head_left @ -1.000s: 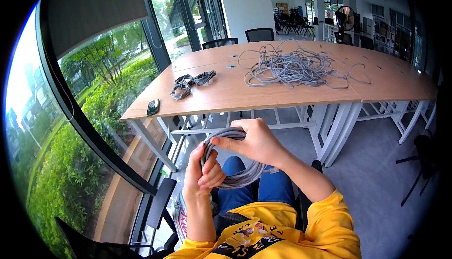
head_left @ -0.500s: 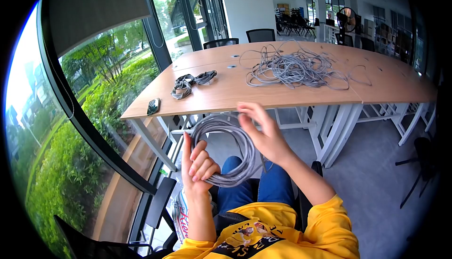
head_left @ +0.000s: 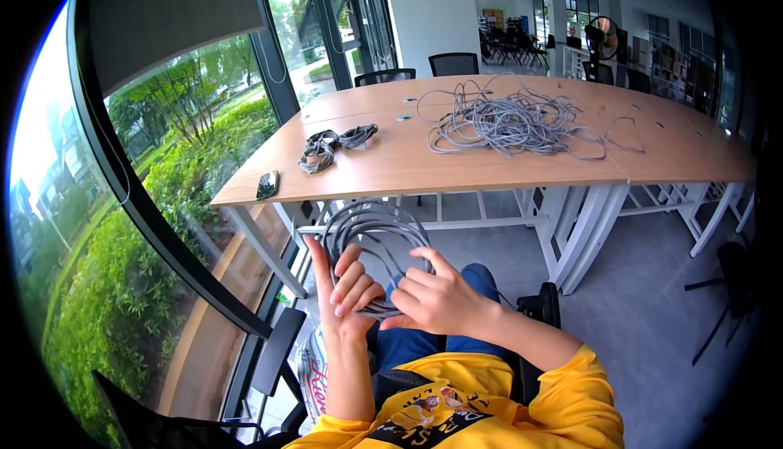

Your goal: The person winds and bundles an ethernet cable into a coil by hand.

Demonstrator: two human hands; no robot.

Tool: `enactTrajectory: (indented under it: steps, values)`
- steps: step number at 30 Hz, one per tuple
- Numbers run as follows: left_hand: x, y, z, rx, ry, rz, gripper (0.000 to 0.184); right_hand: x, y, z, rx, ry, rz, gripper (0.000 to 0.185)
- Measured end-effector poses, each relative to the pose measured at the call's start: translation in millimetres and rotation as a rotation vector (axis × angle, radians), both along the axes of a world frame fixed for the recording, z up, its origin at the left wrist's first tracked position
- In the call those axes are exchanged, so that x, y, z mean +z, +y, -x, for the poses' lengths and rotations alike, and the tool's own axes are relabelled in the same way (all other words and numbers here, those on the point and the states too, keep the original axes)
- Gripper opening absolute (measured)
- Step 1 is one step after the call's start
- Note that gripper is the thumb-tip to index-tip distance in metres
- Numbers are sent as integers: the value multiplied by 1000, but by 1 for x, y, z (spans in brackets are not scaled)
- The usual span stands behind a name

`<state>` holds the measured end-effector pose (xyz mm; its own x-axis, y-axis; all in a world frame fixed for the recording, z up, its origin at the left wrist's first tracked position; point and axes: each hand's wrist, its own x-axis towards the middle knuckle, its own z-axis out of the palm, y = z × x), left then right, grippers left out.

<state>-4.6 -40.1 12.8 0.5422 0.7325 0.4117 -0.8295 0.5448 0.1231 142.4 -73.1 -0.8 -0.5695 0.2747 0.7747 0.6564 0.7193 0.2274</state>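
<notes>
A coil of grey cable (head_left: 371, 219) hangs in front of me over my lap, short of the table's near edge. My left hand (head_left: 347, 294) grips the coil's lower left side, fingers curled through the loop and thumb pointing up along the outside. On the lower right side of the same coil is my right hand (head_left: 432, 290), its fingers bent around the cable strands. Part of the coil's right and bottom is hidden behind that hand.
On the wooden table (head_left: 391, 173) lie a large loose tangle of grey cable (head_left: 518, 123), a tied cable bundle (head_left: 322, 151) and a phone (head_left: 267, 185). Office chairs (head_left: 453, 63) stand behind it. A window with a dark frame (head_left: 175, 265) runs along my left.
My right hand has moved down from beside the coil's upper right to its lower right and closed on the cable. My left hand keeps its grip.
</notes>
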Motion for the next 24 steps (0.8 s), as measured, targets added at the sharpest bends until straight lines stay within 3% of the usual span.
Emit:
enactTrajectory:
  steps: [2, 12, 15, 19, 21, 24]
  values:
    - [-3, 1, 0, -78, -44, -8, 46, 0, -1, 1, 17, -10, 22, 34]
    - [-4, -6, 3, 4, 83, -150, 40, 2, -11, -2, -52, -62, 103, 34]
    - [-7, -6, 8, -17, 202, -312, 41, 17, -18, -13, 195, 198, 21, 47]
    - [-14, -7, 5, -74, 319, -408, 42, 58, -5, -21, -12, 450, -64, 29]
    - [-14, -8, 3, -132, 300, -438, 41, 60, 4, -27, 4, 373, 132, 14]
    - [-15, -7, 2, -170, 252, -476, 36, 61, 0, -31, 71, 496, 259, 12]
